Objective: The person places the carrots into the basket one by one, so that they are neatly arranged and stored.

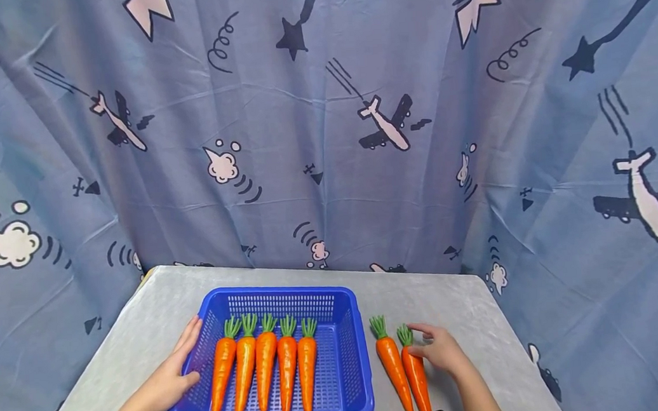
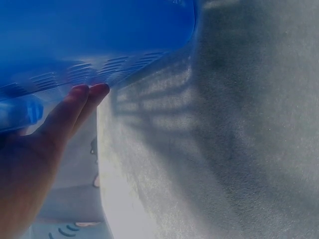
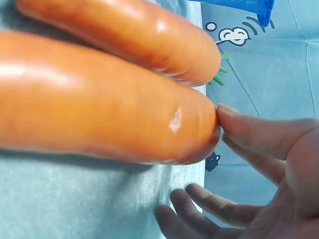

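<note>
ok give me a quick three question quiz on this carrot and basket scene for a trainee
1. How many carrots lie in the blue basket?
2. True or false: the left hand rests against the basket's left wall.
3. Which carrot does the right hand touch: A, the outer carrot, or B, the inner carrot next to the basket?

Key: 1. Five, side by side with green tops pointing away from the person. 2. True. 3. A, near its leafy end.

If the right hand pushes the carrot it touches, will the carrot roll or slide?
It would probably roll: the carrot is round and tapered and lies flat on the table. The taper may make it curve. Its glossy skin looks slippery, so the right hand could slip. The second carrot beside it would likely block a leftward roll.
</note>
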The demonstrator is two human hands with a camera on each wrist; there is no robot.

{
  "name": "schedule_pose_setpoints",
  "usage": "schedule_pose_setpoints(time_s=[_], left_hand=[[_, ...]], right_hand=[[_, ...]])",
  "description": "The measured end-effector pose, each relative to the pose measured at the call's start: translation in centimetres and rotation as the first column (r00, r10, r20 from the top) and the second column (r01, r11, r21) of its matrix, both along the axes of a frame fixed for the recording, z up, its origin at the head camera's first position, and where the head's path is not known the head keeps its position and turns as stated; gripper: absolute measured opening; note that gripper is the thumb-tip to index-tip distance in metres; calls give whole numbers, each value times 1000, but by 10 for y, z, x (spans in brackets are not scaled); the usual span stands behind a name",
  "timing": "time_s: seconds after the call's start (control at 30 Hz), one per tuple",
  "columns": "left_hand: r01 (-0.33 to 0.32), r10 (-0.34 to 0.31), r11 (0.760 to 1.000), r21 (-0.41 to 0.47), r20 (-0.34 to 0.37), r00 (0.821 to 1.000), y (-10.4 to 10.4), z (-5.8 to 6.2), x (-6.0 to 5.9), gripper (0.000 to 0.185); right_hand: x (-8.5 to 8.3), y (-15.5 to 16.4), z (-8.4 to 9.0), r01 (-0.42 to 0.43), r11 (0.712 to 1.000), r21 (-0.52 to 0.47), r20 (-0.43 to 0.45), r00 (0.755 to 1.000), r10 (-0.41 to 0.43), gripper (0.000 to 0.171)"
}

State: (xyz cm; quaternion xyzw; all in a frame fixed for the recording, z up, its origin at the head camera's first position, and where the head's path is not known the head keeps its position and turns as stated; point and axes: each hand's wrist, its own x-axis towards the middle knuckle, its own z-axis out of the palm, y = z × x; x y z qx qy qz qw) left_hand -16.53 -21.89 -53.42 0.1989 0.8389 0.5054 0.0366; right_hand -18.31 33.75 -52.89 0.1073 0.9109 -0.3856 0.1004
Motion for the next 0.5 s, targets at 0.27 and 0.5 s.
schedule_pose_setpoints(time_s=[0.27,0.5], left_hand=[[7,-7,1000,15,-20,1000,0,-2,0,97],[4,-4,1000,5,-25,1000,1,-1,0,97]], right_hand=[[5,-8,0,4,996,-93,80,997,4,55],[10,-8,-2,-32,993,-114,66,997,39,46]])
